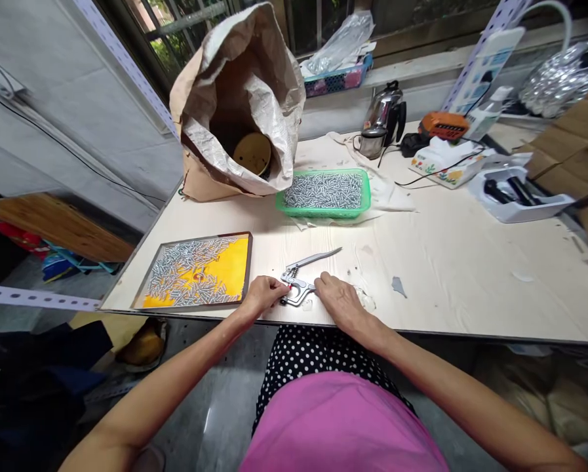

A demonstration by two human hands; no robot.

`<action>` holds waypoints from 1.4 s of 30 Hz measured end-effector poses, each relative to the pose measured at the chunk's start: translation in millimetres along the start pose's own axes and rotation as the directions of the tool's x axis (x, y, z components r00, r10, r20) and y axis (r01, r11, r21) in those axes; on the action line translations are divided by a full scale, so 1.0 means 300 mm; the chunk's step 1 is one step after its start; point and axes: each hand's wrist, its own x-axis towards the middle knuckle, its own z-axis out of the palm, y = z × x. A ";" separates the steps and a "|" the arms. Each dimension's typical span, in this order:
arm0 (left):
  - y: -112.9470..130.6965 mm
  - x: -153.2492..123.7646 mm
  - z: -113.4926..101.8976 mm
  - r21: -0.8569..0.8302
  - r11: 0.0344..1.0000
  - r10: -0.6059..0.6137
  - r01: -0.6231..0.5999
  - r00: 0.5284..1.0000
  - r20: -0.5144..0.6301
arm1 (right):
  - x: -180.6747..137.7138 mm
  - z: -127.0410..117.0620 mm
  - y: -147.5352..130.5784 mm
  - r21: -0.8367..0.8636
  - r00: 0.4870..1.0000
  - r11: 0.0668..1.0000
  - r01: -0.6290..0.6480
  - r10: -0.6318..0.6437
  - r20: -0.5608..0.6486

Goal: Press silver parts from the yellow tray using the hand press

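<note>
From the head camera, the work sits right at the near edge of the pale table (pixel 446 262). A metal hand tool (pixel 301 278) lies there, its long handle pointing toward 2 o'clock and its jaws end almost over the table's rim. To the tool's 3 o'clock the tabletop is open, broken only by a few small scraps.

At its 9 o'clock, just beside it, lies a yellow tray (pixel 225 262) spread with small metal pieces, one corner close to the table edge. At 12 o'clock stands a green basket (pixel 323 193) full of the same pieces, and at 11 o'clock a crumpled paper sack (pixel 244 78) gapes open.

What the fingers pinch at the tool's head is too small to make out — only a red speck shows there. The forearms are cut off by the frame's bottom.

The left hand (pixel 261 295) reaches in from 7 o'clock, fingertips closed against the tool's head. The right hand (pixel 340 298) comes from 5 o'clock, knuckles up, fingers curled onto the tool's body — the two hands nearly meet.
</note>
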 end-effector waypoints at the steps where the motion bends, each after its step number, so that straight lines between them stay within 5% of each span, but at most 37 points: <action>1: -0.001 0.002 -0.001 0.003 1.000 -0.008 0.007 1.000 0.008 | 0.001 0.002 0.000 0.002 1.000 1.000 0.001 -0.001 0.001; 14: 0.012 0.068 -0.027 -0.078 0.987 -0.120 0.140 0.968 0.221 | 0.006 0.002 0.031 0.022 0.997 0.997 0.078 -0.078 0.003; 35: 0.011 0.053 -0.025 -0.186 0.951 -0.184 0.249 0.934 0.308 | 0.013 -0.008 0.056 0.057 0.992 0.990 0.126 -0.125 -0.015; 42: 0.012 0.048 -0.024 -0.173 0.958 -0.169 0.227 0.939 0.300 | 0.058 -0.074 0.157 0.105 0.988 0.984 0.142 -0.135 -0.070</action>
